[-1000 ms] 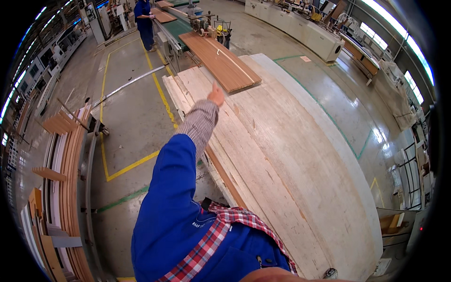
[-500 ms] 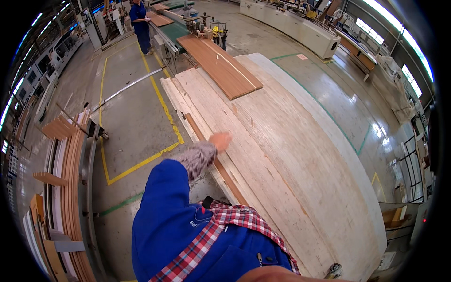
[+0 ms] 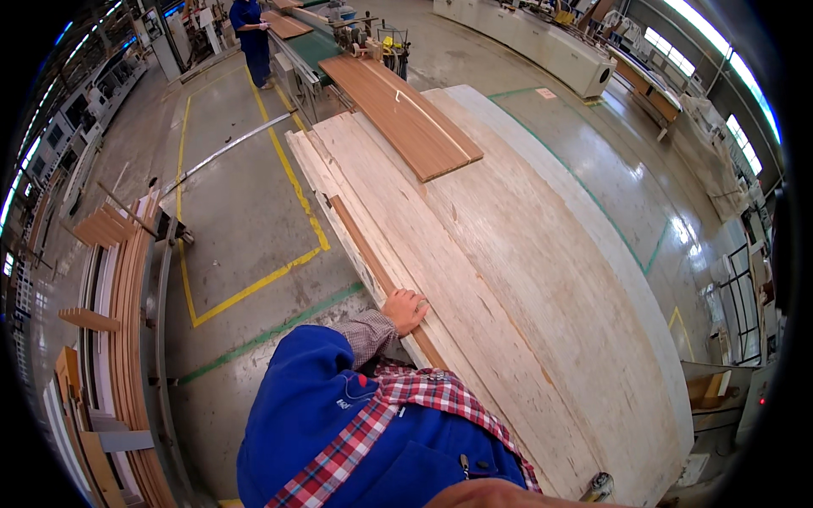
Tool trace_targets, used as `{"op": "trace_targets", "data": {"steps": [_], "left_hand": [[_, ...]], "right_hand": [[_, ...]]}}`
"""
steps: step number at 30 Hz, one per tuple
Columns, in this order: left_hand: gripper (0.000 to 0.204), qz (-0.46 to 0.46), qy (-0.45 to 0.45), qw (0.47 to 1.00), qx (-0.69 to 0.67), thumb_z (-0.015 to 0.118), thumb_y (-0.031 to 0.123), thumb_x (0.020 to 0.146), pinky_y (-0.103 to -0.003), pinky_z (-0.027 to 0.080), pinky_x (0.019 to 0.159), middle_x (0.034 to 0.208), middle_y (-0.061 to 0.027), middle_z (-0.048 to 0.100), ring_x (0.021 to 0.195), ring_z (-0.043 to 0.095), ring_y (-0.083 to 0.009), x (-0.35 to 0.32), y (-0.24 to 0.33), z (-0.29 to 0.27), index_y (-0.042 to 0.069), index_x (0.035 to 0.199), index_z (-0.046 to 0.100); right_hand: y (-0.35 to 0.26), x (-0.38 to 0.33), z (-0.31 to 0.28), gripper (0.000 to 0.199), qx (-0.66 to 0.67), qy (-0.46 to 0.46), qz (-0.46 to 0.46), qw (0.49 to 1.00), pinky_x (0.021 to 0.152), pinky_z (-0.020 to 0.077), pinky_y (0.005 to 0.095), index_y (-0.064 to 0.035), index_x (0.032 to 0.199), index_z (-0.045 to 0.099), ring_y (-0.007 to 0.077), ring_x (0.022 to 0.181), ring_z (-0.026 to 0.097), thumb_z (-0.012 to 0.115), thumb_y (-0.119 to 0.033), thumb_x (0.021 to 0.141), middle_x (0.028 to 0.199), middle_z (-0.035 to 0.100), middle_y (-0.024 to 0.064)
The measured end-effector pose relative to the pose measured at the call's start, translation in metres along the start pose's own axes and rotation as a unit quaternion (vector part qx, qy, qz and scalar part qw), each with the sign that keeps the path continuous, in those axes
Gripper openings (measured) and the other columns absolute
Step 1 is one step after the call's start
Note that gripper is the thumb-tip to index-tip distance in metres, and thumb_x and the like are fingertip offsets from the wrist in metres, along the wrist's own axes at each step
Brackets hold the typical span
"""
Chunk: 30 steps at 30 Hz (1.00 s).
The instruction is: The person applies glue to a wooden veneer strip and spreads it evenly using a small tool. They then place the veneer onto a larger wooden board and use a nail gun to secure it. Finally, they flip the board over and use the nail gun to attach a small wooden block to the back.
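Note:
My left hand [image 3: 405,311] rests on the near left edge of a long pale wooden board [image 3: 474,296]. It lies across a narrow brown wooden strip [image 3: 360,241] that runs along this edge and shows above and below the hand. The fingers lie over the surface, slightly bent, with nothing visible lifted in them; the thumb is hard to make out. My right hand is not in view. Farther up the board lies a wide brown wood-grain panel [image 3: 406,118] with a light strip [image 3: 423,114] on top.
Beyond the panel stands a machine with a green bed [image 3: 318,55], where a person in blue [image 3: 250,38] handles a brown panel [image 3: 286,25]. At left is a rack of upright wooden strips [image 3: 127,313]. A metallic object [image 3: 600,486] sits by the board's lower edge.
My left hand has come down and back toward my body, from over the board onto its edge strip. The wide brown panel appears slightly shifted toward the right.

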<state>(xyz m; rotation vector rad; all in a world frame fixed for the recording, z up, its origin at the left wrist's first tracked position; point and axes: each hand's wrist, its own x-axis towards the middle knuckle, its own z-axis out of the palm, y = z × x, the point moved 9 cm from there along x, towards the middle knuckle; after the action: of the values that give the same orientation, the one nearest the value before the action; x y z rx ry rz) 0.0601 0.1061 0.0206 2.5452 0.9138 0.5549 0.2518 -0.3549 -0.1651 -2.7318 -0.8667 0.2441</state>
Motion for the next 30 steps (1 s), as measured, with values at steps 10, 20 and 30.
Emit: {"op": "trace_targets", "data": {"steps": [10,20,30], "left_hand": [[0.034,-0.013,0.017,1.000,0.002,0.052,0.032,0.085,-0.039,0.038,0.089,0.094,-0.0141,0.061,0.093,0.055,-0.0283,-0.001,-0.001,-0.007,0.004,0.101,0.060],[0.032,-0.060,0.003,0.998,-0.023,0.051,0.031,0.085,-0.038,0.039,0.089,0.094,-0.0137,0.062,0.094,0.055,-0.0287,-0.002,-0.006,-0.008,0.003,0.097,0.060],[0.028,-0.035,0.019,0.999,-0.013,0.053,0.028,0.083,-0.039,0.040,0.085,0.087,-0.0141,0.061,0.088,0.055,-0.0296,-0.004,-0.018,-0.014,0.002,0.093,0.061]], "right_hand": [[0.007,-0.011,-0.006,0.033,0.009,0.012,0.012,1.000,0.080,0.0412,0.0414,-0.0061,0.100,0.060,0.0303,0.089,0.053,0.064,-0.019,0.070,0.090,0.058,0.0132],[0.017,-0.020,-0.006,0.032,0.010,0.005,0.049,0.999,0.079,0.0416,0.0411,-0.0052,0.100,0.059,0.0304,0.088,0.053,0.063,-0.017,0.071,0.089,0.058,0.0135],[0.019,-0.019,-0.009,0.030,0.020,0.001,0.063,0.998,0.078,0.0419,0.0409,-0.0044,0.099,0.059,0.0304,0.086,0.054,0.063,-0.015,0.071,0.088,0.057,0.0138]]}}
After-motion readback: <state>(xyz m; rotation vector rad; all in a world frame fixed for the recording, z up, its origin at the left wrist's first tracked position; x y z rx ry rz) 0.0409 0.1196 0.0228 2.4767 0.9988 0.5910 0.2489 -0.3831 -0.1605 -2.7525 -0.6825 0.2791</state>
